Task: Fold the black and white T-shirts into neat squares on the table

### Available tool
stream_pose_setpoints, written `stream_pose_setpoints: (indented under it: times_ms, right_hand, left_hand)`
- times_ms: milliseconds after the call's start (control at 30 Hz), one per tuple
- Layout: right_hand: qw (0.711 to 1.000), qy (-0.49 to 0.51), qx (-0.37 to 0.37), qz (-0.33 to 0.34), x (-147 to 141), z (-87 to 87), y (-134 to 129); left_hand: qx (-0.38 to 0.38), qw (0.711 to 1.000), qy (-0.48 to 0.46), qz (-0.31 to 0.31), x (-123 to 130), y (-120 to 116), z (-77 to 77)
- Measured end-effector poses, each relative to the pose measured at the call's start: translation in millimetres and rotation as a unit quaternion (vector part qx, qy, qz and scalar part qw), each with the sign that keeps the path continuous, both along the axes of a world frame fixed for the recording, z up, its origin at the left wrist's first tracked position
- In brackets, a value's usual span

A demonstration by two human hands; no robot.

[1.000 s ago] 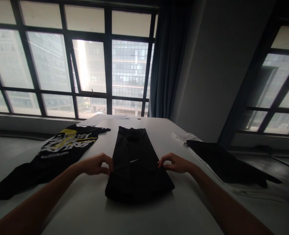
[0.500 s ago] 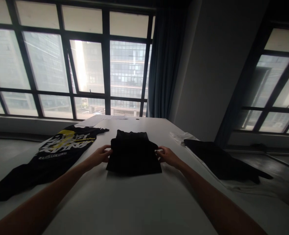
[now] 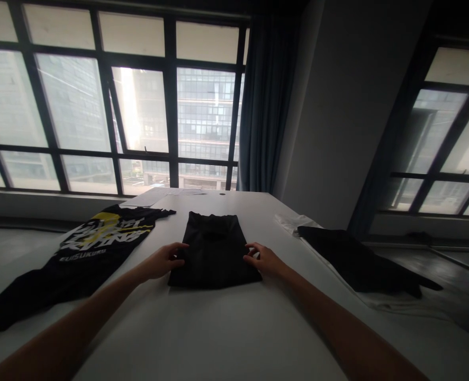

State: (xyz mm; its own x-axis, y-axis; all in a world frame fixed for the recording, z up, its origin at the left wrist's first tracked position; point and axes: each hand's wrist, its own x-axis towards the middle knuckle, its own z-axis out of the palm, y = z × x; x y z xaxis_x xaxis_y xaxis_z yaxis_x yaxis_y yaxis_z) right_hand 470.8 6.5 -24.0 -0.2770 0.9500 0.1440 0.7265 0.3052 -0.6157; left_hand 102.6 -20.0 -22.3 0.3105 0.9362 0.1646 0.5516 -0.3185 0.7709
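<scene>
A black folded garment (image 3: 214,254) lies flat on the white table (image 3: 218,328), in front of me. My left hand (image 3: 170,259) is at its left edge, thumb and fingers apart, fingertips touching the cloth. At the right edge my right hand (image 3: 260,257) rests in the same way, with a gap between thumb and fingers. Neither hand is closed round the fabric.
On the left lies a black shirt (image 3: 87,264) with a white and yellow print. To the right, dark clothing (image 3: 349,259) and a whitish cloth (image 3: 292,222) lie along the table's edge. Papers (image 3: 151,197) are at the far end.
The garment's raised upper layer has come down, and it now lies flatter. Both hands have moved slightly inward and opened off the cloth they held at its sides.
</scene>
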Motion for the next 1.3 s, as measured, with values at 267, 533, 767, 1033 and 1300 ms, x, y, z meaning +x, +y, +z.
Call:
stream_pose_setpoints:
  times_ms: [267, 533, 767, 1033, 1300]
  right_hand:
    - [0.999, 0.001, 0.037, 0.031, -9.2, -2.0, 5.5]
    - [0.994, -0.013, 0.107, -0.034, -6.9, -0.1, 1.4]
    - [0.998, -0.062, 0.017, -0.014, -4.9, 4.2, -5.1]
    - [0.99, -0.004, -0.138, 0.034, 9.3, 26.4, -17.6]
    - [0.973, 0.088, -0.203, 0.068, 16.5, 33.6, -23.8]
  left_hand:
    - [0.118, 0.993, -0.01, 0.002, 17.2, -5.0, 7.0]
    - [0.096, 0.992, 0.015, 0.084, 26.2, 17.4, -9.5]
    - [-0.026, 0.992, 0.09, 0.09, 3.4, 4.5, 4.2]
    - [-0.121, 0.989, 0.076, -0.025, -8.5, -13.1, 17.9]
    - [-0.041, 0.997, 0.038, -0.059, -0.5, -13.7, 17.7]
